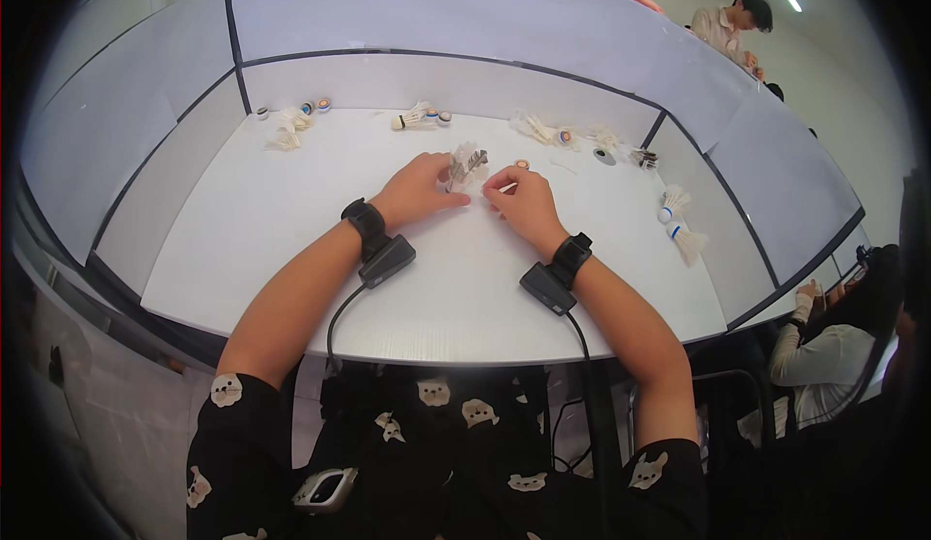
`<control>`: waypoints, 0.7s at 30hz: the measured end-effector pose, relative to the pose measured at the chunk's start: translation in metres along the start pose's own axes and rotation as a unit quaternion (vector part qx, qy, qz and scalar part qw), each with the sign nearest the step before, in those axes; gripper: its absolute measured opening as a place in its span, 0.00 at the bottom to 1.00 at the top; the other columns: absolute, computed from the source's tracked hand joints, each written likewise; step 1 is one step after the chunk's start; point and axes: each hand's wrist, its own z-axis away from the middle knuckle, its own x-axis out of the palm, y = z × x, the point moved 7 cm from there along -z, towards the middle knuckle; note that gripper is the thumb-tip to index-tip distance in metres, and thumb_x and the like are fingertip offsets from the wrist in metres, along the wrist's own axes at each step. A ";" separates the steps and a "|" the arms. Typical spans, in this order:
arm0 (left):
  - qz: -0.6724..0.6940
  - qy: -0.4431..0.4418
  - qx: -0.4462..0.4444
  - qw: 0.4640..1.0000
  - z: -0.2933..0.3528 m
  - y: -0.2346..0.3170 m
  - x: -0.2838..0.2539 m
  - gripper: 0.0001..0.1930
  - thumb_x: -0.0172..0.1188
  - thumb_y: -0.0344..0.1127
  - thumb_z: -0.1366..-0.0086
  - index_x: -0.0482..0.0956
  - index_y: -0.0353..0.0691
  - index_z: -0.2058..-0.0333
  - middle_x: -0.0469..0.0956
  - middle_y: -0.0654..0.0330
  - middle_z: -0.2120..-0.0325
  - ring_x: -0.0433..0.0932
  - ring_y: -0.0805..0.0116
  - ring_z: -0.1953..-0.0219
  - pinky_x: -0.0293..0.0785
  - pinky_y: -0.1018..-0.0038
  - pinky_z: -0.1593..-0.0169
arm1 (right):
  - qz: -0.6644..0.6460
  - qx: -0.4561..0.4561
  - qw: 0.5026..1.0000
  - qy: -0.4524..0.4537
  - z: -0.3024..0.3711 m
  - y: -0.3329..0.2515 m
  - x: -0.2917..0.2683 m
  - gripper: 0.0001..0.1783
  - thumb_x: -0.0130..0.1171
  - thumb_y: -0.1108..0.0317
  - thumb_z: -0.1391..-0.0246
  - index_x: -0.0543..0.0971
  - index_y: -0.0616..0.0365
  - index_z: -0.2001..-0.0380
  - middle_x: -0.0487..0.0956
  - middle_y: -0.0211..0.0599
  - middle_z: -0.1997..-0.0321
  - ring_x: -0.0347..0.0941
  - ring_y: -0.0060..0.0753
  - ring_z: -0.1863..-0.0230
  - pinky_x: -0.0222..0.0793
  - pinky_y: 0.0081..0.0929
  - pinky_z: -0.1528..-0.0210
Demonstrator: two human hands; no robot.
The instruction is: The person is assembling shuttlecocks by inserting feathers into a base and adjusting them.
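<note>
At the middle of the white table (446, 312), my left hand (415, 191) is closed on the edge of a ragged feather shuttlecock skirt (469, 166). The skirt has pale feathers and a dark grey patch, and no round base shows on it. Beside it, on the right, my right hand (527, 206) has thumb and forefinger pinched together. What they pinch, if anything, is too small to make out. Just beyond the right hand lies a small round shuttlecock base (522, 164) with an orange-tan face.
Along the back wall lie a feather heap (288, 133), a shuttlecock (412, 117), and more torn feathers (531, 129) with loose bases. Two shuttlecocks (671, 203) (687, 242) with blue bands lie at right. Low partition walls (456, 79) enclose the table. Cables hang from both wrist devices (390, 261).
</note>
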 end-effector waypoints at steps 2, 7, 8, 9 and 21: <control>-0.007 -0.002 -0.004 1.000 0.000 0.001 0.000 0.26 0.72 0.50 0.42 0.79 0.39 0.50 0.76 0.54 0.59 0.72 0.56 0.51 0.70 0.64 0.46 | 0.009 0.002 1.000 -0.002 0.000 0.000 -0.001 0.07 0.66 0.70 0.44 0.84 0.63 0.65 0.85 0.36 0.70 0.82 0.24 0.71 0.77 0.22 0.71; -0.019 -0.002 -0.007 1.000 0.000 0.000 0.000 0.25 0.73 0.49 0.41 0.80 0.39 0.51 0.75 0.55 0.57 0.72 0.60 0.54 0.72 0.68 0.50 | -0.001 0.004 1.000 -0.011 -0.001 0.001 0.000 0.06 0.65 0.71 0.45 0.84 0.62 0.66 0.84 0.35 0.71 0.81 0.23 0.71 0.77 0.23 0.72; -0.020 -0.003 -0.005 1.000 0.000 0.000 -0.001 0.25 0.73 0.49 0.41 0.80 0.39 0.51 0.75 0.55 0.57 0.72 0.60 0.53 0.72 0.68 0.50 | -0.009 0.009 1.000 -0.013 -0.001 0.001 0.001 0.05 0.65 0.72 0.45 0.84 0.62 0.67 0.84 0.34 0.72 0.81 0.22 0.72 0.77 0.23 0.72; -0.021 -0.005 -0.003 1.000 0.000 0.001 0.000 0.25 0.73 0.49 0.41 0.80 0.39 0.51 0.75 0.55 0.57 0.72 0.60 0.53 0.72 0.68 0.50 | -0.008 0.009 1.000 -0.014 -0.001 0.001 0.000 0.05 0.65 0.72 0.45 0.84 0.62 0.67 0.84 0.34 0.72 0.81 0.22 0.72 0.77 0.23 0.72; -0.017 0.001 -0.009 1.000 0.001 0.002 -0.002 0.24 0.71 0.49 0.42 0.79 0.38 0.54 0.77 0.54 0.60 0.73 0.55 0.52 0.71 0.64 0.47 | 0.027 0.005 1.000 0.008 0.001 -0.002 -0.002 0.04 0.63 0.74 0.48 0.79 0.63 0.74 0.80 0.33 0.79 0.77 0.21 0.77 0.72 0.22 0.73</control>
